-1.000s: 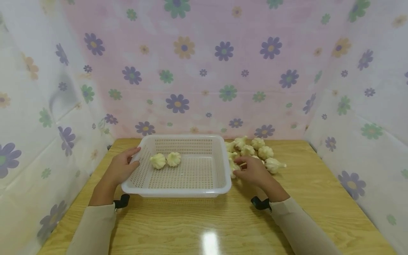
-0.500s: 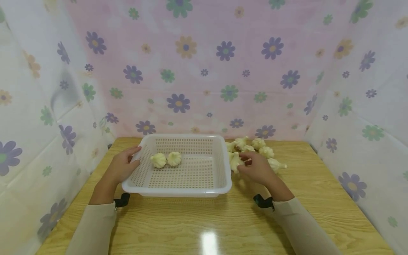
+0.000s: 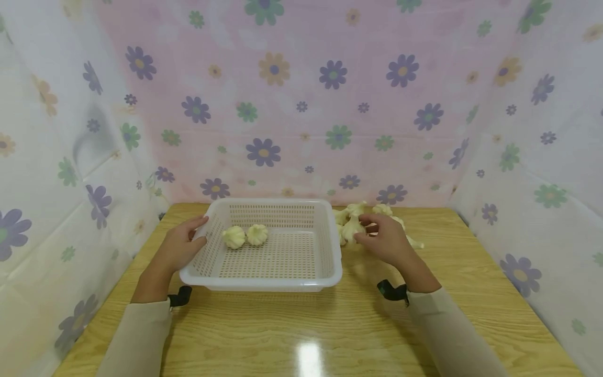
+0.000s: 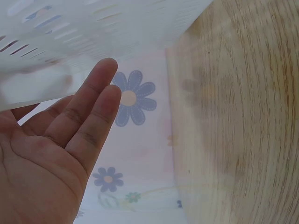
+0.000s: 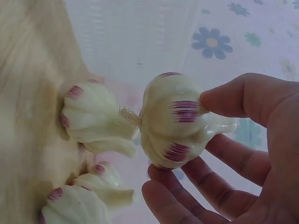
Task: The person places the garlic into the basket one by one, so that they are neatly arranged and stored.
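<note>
A white plastic basket (image 3: 261, 283) with slotted walls stands on the table, two garlic bulbs (image 3: 234, 237) lying in its left part. My left hand (image 3: 175, 248) holds the basket's left rim; from the left wrist view, its fingers (image 4: 86, 126) stretch along the outside of the wall, the thumb hidden. Right of the basket, my right hand (image 3: 388, 242) pinches a garlic bulb (image 5: 175, 121) between thumb and fingers. This bulb is white with purple streaks, its dry roots pointing away from the palm and its stem towards it.
More garlic bulbs (image 3: 355, 208) lie in a loose pile behind and around my right hand, close to the basket's right wall. The wooden table (image 3: 264, 335) is bounded by flower-patterned cloth (image 3: 301, 131) at the back and both sides.
My right hand has moved slightly right and back, lifting the garlic bulb from beside the basket's right wall. The left hand and basket have stayed in place.
</note>
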Available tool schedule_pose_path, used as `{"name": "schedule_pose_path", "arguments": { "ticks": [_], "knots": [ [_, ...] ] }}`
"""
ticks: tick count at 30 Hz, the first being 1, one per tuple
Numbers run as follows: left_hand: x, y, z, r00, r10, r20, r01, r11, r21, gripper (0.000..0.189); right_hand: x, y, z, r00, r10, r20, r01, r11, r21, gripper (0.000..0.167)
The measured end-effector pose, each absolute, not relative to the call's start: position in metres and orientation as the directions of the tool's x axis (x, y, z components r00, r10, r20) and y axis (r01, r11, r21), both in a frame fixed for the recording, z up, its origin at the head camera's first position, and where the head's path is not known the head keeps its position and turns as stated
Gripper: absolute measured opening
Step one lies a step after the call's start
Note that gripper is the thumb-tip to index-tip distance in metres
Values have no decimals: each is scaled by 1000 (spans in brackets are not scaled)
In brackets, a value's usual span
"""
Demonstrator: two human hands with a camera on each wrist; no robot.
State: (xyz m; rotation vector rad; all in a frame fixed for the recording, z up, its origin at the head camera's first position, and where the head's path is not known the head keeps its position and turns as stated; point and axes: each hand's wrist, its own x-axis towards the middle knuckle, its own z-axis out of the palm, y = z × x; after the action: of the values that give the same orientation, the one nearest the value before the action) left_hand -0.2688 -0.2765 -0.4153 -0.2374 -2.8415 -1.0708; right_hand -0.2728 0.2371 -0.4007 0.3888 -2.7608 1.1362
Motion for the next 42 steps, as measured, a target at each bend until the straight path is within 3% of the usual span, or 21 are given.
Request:
{"name": "schedule_pose_path", "arguments": {
  "ticks": [22,26,30,36,42],
  "knots": [
    [-268,-276,-414,-983,112,143,179,729,661,61,-291,191,-354,-939,-233,255,-345,645,-682,43],
    [-268,-276,-415,-983,117,145,184,728,660,61,-294,181,-348,-941,-235,243,-338,643,-687,50],
    [-269,-277,-415,-982,117,148,186,736,651,61,-299,173,-345,-936,-247,249,-350,616,-705,55],
    [-269,-277,-415,-985,110,134,172,726,666,61,-306,158,-345,-933,-270,237,-355,581,-733,43],
    [-268,-275,-414,-987,104,124,161,732,662,61,-317,145,-347,-931,-300,208,-352,589,-727,44]
  ]
}}
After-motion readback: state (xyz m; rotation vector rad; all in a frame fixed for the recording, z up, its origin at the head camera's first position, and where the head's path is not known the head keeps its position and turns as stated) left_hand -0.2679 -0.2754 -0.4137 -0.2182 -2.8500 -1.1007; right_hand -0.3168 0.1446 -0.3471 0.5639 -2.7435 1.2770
